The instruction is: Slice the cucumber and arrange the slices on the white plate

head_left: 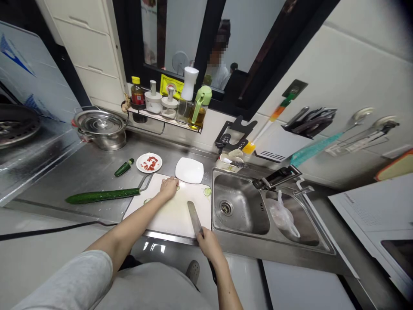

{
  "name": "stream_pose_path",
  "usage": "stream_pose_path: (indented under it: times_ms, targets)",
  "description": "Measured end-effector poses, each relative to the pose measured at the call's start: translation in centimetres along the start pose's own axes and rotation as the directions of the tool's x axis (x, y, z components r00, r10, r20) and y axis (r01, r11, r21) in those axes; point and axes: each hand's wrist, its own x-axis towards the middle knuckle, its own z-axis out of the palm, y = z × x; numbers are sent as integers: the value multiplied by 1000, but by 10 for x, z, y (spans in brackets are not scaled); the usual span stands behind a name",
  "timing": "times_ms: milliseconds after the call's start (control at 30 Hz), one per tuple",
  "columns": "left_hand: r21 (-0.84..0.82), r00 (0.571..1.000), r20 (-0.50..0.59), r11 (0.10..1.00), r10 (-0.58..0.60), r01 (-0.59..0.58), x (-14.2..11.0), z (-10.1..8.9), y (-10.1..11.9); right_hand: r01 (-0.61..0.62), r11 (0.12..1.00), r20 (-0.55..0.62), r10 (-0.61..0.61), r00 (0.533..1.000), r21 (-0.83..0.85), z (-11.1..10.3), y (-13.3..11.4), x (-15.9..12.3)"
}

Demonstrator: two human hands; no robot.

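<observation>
My left hand point(168, 187) rests at the far edge of the white cutting board point(171, 215), fingers curled over something small and green that I cannot make out. My right hand point(209, 244) grips the handle of a knife point(194, 217) at the board's near right corner, with the blade lying over the board and pointing away from me. A cucumber slice point(207, 191) lies at the board's far right corner. A long whole cucumber point(102, 196) lies on the steel counter left of the board. Just beyond the board sits an empty white square plate point(189, 170).
A small round plate of chopped red chilli point(149, 163) and a short cucumber end point(124, 168) lie behind the board. A steel pot point(100, 128) stands at back left, bottles on a rack point(167, 118) behind. The sink point(240, 209) with a plastic bag point(284, 215) is right.
</observation>
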Motion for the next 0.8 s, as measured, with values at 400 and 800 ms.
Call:
stream_pose_path:
  times_ms: [400, 800]
  targets:
    - [-213, 999, 37, 976, -34, 41, -48, -15, 0, 19, 998, -8, -20, 1000, -62, 3, -8, 8]
    - [-120, 989, 90, 985, -114, 125, -87, 0, -28, 121, 982, 48, -116, 992, -143, 12, -33, -3]
